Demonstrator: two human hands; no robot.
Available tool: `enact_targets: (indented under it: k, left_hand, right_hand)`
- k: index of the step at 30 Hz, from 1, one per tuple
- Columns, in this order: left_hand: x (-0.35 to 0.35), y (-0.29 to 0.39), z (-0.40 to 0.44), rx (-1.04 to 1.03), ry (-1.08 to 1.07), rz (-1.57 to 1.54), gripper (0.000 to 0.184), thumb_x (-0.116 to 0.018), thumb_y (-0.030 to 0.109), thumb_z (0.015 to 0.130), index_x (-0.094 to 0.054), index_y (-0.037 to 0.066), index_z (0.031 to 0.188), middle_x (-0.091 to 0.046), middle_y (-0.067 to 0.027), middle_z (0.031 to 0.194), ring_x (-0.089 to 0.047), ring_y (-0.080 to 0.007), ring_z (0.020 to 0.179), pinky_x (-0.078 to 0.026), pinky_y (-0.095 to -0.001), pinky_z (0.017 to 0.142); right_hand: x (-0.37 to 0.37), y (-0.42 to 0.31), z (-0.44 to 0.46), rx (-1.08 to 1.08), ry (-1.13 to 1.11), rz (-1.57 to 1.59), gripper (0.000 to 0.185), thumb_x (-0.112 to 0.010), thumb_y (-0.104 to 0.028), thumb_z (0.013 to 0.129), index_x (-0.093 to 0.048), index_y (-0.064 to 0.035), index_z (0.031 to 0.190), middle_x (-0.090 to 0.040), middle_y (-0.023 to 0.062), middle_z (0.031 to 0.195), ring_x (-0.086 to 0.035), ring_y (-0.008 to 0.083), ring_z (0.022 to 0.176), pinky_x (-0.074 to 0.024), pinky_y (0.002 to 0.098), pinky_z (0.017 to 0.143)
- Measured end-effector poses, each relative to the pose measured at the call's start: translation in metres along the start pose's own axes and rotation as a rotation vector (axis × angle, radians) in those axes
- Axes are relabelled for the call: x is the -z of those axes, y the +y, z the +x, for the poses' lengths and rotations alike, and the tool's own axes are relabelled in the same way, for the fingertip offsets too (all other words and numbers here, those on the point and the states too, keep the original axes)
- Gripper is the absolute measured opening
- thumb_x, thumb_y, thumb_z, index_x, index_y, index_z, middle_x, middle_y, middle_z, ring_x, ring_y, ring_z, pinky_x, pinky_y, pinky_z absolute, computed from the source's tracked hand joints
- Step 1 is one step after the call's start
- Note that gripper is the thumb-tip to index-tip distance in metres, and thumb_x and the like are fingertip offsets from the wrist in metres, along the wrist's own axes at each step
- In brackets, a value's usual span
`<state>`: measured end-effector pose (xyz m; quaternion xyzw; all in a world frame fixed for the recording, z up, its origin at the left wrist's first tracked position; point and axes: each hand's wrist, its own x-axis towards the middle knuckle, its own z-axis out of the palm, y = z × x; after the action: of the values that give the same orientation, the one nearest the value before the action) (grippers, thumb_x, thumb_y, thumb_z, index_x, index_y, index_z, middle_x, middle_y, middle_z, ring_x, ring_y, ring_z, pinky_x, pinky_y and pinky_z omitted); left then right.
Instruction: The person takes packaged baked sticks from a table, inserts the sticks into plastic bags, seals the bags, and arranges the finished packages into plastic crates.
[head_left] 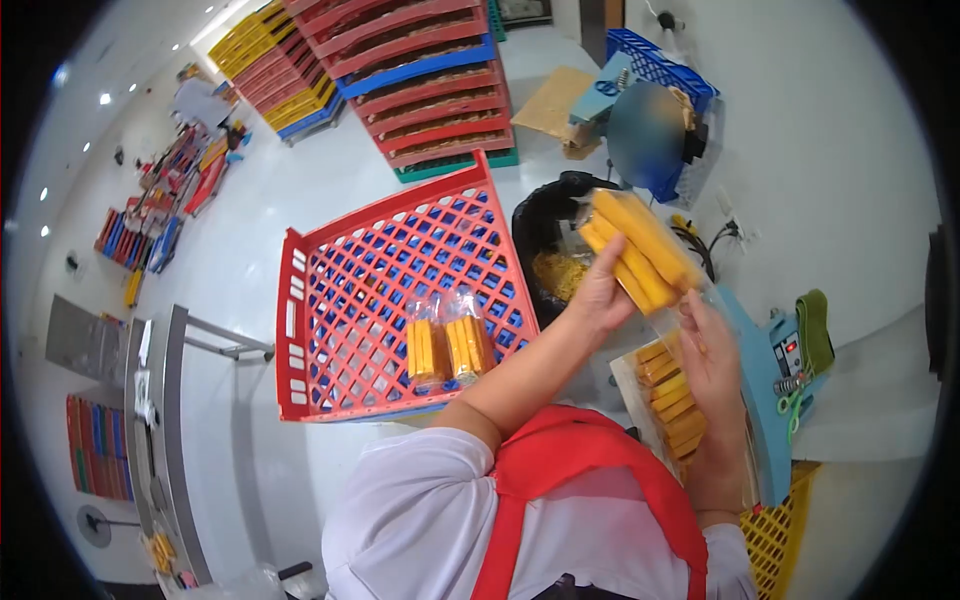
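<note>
My left hand (608, 287) is closed round the side of a clear plastic bag of yellow sticks (640, 252), held up tilted over the work area. The fingers of my right hand (708, 347) are pinched at the lower end of the same bag, where loose film shows. Below the hands, a shallow box (632, 392) contains a row of similar orange-yellow sticks (672, 395). Right beside it stands a light-blue machine (752, 350) with a small red display. Two filled bags (447, 350) lie in the red plastic crate (400, 412) to the left.
A black-lined bin (532, 225) with yellow scraps stands beyond my left hand. Green scissors (792, 412) and a green cloth (815, 330) hang by the machine. Stacked crates (425, 75) rise at the back. Behind the bin, another light-blue machine (600, 90) is partly covered by a blurred patch.
</note>
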<state>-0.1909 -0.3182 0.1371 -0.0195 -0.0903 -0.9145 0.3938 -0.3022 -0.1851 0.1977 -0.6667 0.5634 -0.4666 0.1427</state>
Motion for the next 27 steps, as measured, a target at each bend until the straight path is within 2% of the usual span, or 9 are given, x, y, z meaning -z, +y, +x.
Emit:
enact_targets:
  k: [8, 9, 10, 11, 13, 16, 21, 23, 27]
  left_hand:
    - [0.004, 0.039, -0.024, -0.166, 0.135, 0.114, 0.060, -0.058, 0.044, 0.077, -0.037, 0.009, 0.121, -0.043, -0.0082, 0.123, -0.040, -0.0255, 0.113, -0.029, -0.0463, 0.096]
    - [0.017, 0.046, -0.027, -0.069, 0.403, 0.181, 0.066, -0.059, 0.047, 0.074, -0.035, 0.012, 0.124, -0.038, -0.0091, 0.127, -0.036, -0.0266, 0.117, -0.026, -0.0458, 0.097]
    - [0.005, 0.048, -0.032, -0.062, 0.396, 0.380, 0.086, -0.054, 0.056, 0.073, -0.012, 0.014, 0.135, -0.015, -0.0155, 0.138, -0.008, -0.0314, 0.129, 0.000, -0.0498, 0.101]
    - [0.015, 0.049, -0.032, -0.240, 0.606, 0.533, 0.081, -0.057, 0.046, 0.075, -0.014, 0.012, 0.134, -0.017, -0.0149, 0.138, -0.016, -0.0304, 0.126, -0.008, -0.0456, 0.102]
    - [0.029, 0.049, -0.032, -0.351, 0.522, 0.928, 0.083, -0.062, 0.033, 0.074, -0.010, 0.008, 0.135, -0.018, -0.0158, 0.137, -0.023, -0.0291, 0.124, -0.017, -0.0401, 0.102]
    - [-0.010, 0.028, -0.034, 0.013, -0.377, 1.711, 0.103, -0.071, 0.024, 0.061, -0.002, 0.003, 0.135, -0.020, -0.0187, 0.137, -0.019, -0.0238, 0.127, -0.017, -0.0321, 0.102]
    - [-0.020, -0.015, -0.010, 0.070, -0.382, 1.446, 0.099, -0.071, 0.012, 0.063, -0.003, 0.001, 0.135, -0.028, -0.0139, 0.131, -0.033, -0.0222, 0.119, -0.026, -0.0305, 0.098]
    - [-0.025, -0.019, -0.011, 0.091, -0.328, 1.207, 0.097, -0.069, 0.011, 0.065, -0.003, 0.003, 0.135, -0.030, -0.0137, 0.130, -0.034, -0.0216, 0.119, -0.027, -0.0315, 0.097]
    - [-0.020, -0.019, -0.012, 0.162, -0.180, 0.675, 0.078, -0.059, 0.027, 0.077, -0.010, 0.011, 0.136, -0.035, -0.0113, 0.128, -0.039, -0.0223, 0.115, -0.033, -0.0369, 0.095]
  right_hand:
    - [-0.017, 0.004, 0.044, 0.338, 0.003, -0.080, 0.012, -0.056, -0.006, 0.074, -0.058, 0.0009, 0.084, -0.058, 0.0147, 0.080, -0.055, 0.0311, 0.076, -0.0426, 0.0348, 0.070]
    - [-0.012, 0.004, 0.050, 0.267, 0.029, -0.065, 0.008, -0.056, -0.006, 0.073, -0.057, 0.0005, 0.078, -0.058, 0.0134, 0.077, -0.055, 0.0310, 0.073, -0.0429, 0.0352, 0.067]
    - [-0.002, 0.001, 0.054, 0.260, 0.035, -0.077, 0.008, -0.056, -0.006, 0.073, -0.057, 0.0005, 0.078, -0.058, 0.0134, 0.077, -0.055, 0.0310, 0.073, -0.0429, 0.0352, 0.067]
    - [0.012, -0.006, 0.058, 0.282, 0.008, -0.134, 0.008, -0.056, -0.006, 0.073, -0.057, 0.0003, 0.078, -0.058, 0.0132, 0.076, -0.055, 0.0307, 0.072, -0.0429, 0.0353, 0.065]
    - [0.034, -0.012, 0.065, 0.288, -0.067, -0.196, 0.009, -0.054, -0.011, 0.075, -0.057, -0.0014, 0.075, -0.057, 0.0126, 0.072, -0.055, 0.0293, 0.070, -0.0426, 0.0344, 0.062]
    - [0.051, -0.004, 0.070, 0.296, -0.308, -0.254, 0.011, -0.054, -0.010, 0.075, -0.057, 0.0013, 0.075, -0.056, 0.0135, 0.071, -0.054, 0.0282, 0.064, -0.0419, 0.0326, 0.058]
    - [0.071, -0.015, 0.070, 0.119, -0.232, -0.156, 0.017, -0.054, -0.018, 0.077, -0.059, -0.0032, 0.081, -0.058, 0.0130, 0.078, -0.056, 0.0281, 0.074, -0.0433, 0.0333, 0.065]
    - [0.075, -0.015, 0.068, 0.368, 0.489, -0.209, 0.024, -0.055, -0.018, 0.079, -0.057, -0.0022, 0.096, -0.058, 0.0133, 0.096, -0.055, 0.0285, 0.090, -0.0428, 0.0333, 0.076]
    - [0.048, 0.012, 0.046, 0.298, 0.292, 0.004, 0.045, -0.053, -0.021, 0.082, -0.042, 0.0002, 0.120, -0.046, 0.0156, 0.121, -0.040, 0.0264, 0.117, -0.0305, 0.0342, 0.096]
